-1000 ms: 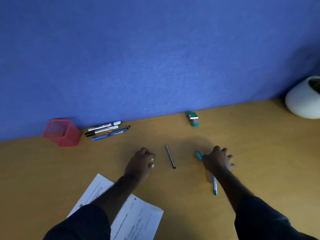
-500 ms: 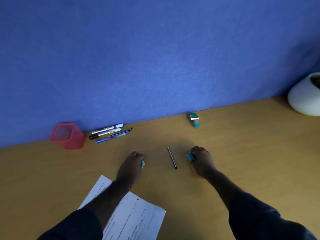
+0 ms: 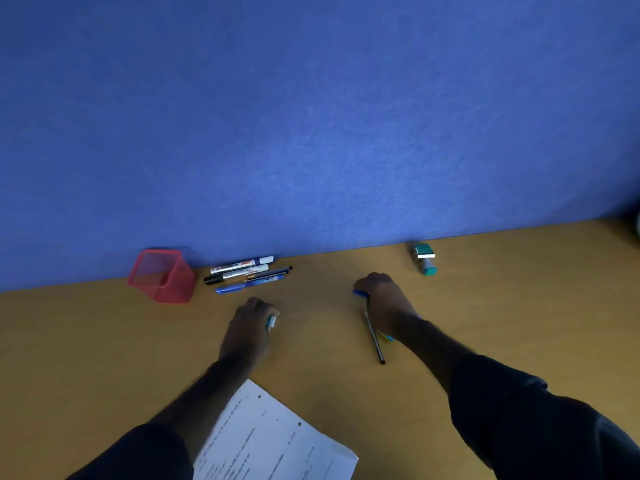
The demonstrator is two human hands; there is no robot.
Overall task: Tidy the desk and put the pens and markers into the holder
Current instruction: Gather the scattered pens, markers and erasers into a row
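Wooden tabletop (image 3: 104, 348) under me: my left hand (image 3: 247, 332) curls around a teal-tipped marker (image 3: 270, 322), my right hand (image 3: 388, 306) grips a blue marker (image 3: 360, 293) and thin black pen (image 3: 375, 341).

printed paper (image 3: 277, 441) near desk edge | teal stamp-like item (image 3: 425, 258) by blue wall (image 3: 311, 116)

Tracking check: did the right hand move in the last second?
Yes. Against the teal object, the right hand went left and toward the wall, reaching the thin black pen.
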